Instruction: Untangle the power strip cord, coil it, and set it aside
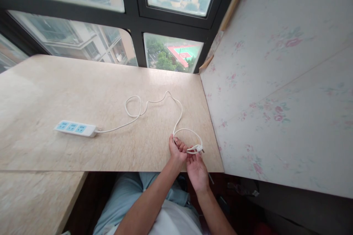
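A white power strip (pixel 75 128) with blue socket faces lies at the left on the stone-patterned ledge. Its white cord (pixel 158 101) runs right in a loose loop and a bend, then down to my hands. My left hand (pixel 177 147) has its fingers curled around the cord near the ledge's front edge. Beside it, my right hand (pixel 196 167) is palm up, its fingers bent under a small coil of cord and the white plug (pixel 197 148). The plug's metal prongs point right. Part of the coil is hidden behind the fingers.
Dark-framed windows (pixel 173 24) rise behind the ledge (pixel 116 154). A wall with flowered paper (pixel 275 91) closes off the right side. Peeling paper (pixel 206 62) hangs at the window corner. Below the front edge are my legs (pixel 124 198) and dim items on the floor.
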### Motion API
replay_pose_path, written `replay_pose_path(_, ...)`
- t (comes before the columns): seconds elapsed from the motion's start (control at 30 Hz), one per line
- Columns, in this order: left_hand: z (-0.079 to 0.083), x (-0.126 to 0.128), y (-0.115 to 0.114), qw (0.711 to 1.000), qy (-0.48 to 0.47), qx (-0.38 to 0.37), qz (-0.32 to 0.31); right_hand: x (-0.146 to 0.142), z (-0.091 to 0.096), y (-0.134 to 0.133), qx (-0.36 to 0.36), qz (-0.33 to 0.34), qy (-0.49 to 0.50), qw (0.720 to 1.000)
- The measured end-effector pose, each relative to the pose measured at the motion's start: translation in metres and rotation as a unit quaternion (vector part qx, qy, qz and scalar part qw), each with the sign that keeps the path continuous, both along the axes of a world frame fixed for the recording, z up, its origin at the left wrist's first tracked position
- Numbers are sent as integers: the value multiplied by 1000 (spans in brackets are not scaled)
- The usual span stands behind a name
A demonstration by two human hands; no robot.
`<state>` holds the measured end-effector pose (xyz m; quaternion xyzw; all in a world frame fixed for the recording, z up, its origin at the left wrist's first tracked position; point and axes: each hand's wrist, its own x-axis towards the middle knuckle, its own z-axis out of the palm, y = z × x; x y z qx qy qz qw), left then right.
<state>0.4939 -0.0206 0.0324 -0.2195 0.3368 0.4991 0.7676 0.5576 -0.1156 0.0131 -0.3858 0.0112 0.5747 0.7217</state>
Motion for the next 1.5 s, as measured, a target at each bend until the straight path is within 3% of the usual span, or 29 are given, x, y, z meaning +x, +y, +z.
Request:
replay_pose_path(0.3, 5, 4, -13, 1000, 10, 3, -16, 7, 12, 39, -31, -37, -37, 998)
replay_pose_path(0.53, -1, -10, -14, 996, 17, 16, -89, 22, 23, 41, -24, -9, -96, 995)
replay_pose_path(0.7, -3, -26, 3, 963, 49, 104, -245, 43, 31, 42, -48, 64, -102, 992)
replay_pose_path(0.87, -3, -24, 13, 942, 124, 135, -281, 63, 42, 49, -57, 167, -102, 979)
replay_pose_path(0.97, -3, -18, 11, 933, 121, 161, -299, 69, 47, 56, -57, 202, -71, 975)
replay_pose_path(1.07, -5, -12, 5, 950, 87, 125, -272, 67, 47, 63, -52, 200, -54, 977)
replay_pose_path(1.23, -7, -6, -1, 985, 43, 48, -162, 47, 36, 62, -17, 157, -54, 986)
replay_pose_path(1.37, -2, -5, -2, 995, 35, 10, -96, 29, 23, 50, -31, 114, -36, 992)
replay_pose_path(1.5, 2, -2, -4, 996, 37, 1, -83, 17, 14, 42, -49, 60, -39, 996)
